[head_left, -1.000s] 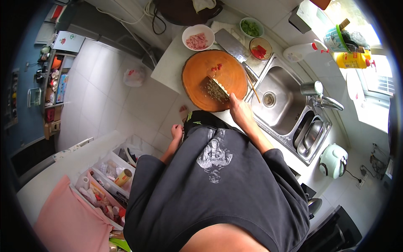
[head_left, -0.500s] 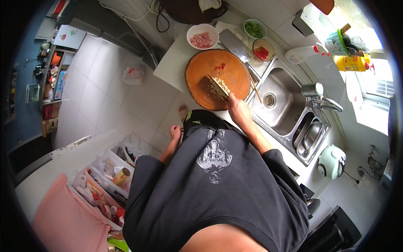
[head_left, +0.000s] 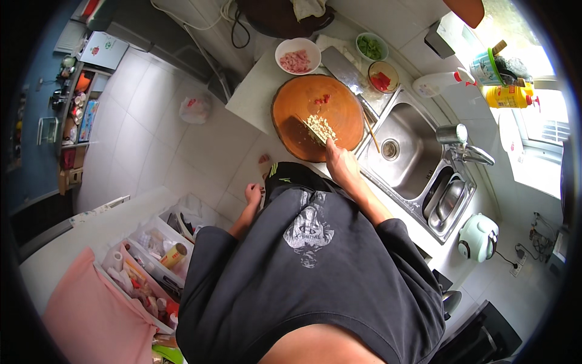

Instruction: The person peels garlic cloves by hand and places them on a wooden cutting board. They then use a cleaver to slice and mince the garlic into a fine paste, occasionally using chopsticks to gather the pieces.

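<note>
My right hand (head_left: 342, 164) grips the handle of a kitchen knife (head_left: 313, 130). Its blade stands edge-down on the round wooden chopping board (head_left: 291, 100), along the near left side of a heap of finely chopped pale bits, probably garlic (head_left: 321, 126). Farther up the board lie a few chopped red pieces (head_left: 323, 99). Away from the board, my left hand (head_left: 253, 193) hangs by my left thigh, fingers curled in, with nothing seen in them.
Behind the board stand a white bowl of diced pink meat (head_left: 295, 59), a cleaver (head_left: 342, 67), a bowl of chopped greens (head_left: 371, 47) and a glass bowl of red pieces (head_left: 382, 77). Chopsticks (head_left: 371, 132) lie between board and steel sink (head_left: 412, 139). A plastic bag (head_left: 194, 110) sits on the floor.
More of the pale bits show to the right of the knife blade, which appears more upright now. My left hand stays by my thigh. The whole view has shifted slightly.
</note>
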Available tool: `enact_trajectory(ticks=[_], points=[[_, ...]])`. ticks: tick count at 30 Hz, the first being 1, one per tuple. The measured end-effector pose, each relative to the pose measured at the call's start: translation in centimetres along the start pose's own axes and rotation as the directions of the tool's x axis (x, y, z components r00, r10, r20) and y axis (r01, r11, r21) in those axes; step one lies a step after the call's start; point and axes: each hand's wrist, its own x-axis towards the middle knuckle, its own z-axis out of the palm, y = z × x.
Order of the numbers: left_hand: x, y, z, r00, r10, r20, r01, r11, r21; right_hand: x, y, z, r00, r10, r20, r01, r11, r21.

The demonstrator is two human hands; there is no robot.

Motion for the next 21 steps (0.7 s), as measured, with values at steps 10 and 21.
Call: enact_trajectory(ticks=[10,21], points=[[0.0,-0.1,-0.2,0.999,0.047,-0.006,-0.047,0.998,0.031,-1.4,-1.1,1.6,0.997,-0.081,0.003,0.080,0.994,0.069],[-0.9,-0.2,-0.2,1.000,0.000,0.015,-0.001,0.998,0.060,-0.6,2.1,0.9,0.998,-0.050,-0.032,0.052,0.996,0.077]])
